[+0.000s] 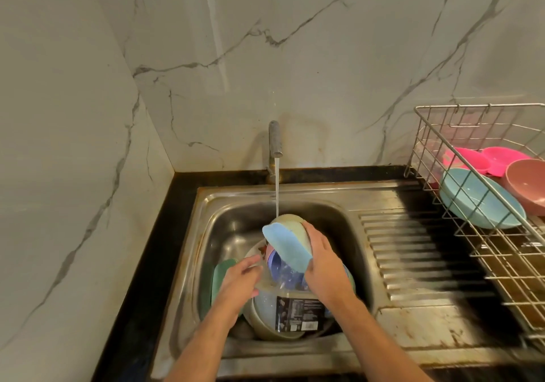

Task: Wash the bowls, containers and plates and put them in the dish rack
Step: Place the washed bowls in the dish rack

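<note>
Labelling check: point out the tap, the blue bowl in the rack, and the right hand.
tap (274, 139): head view, on the spout.
blue bowl (477, 201): head view, on its inner surface.
right hand (323, 260): head view, on the back of the hand.

Free room and obstructions around the sink basin.

The basin is open at its rear left; its front is filled by stacked dishes, with the tap and its water stream above the centre. The drainboard lies bare between the basin and the wire dish rack, whose near half holds nothing.
</note>
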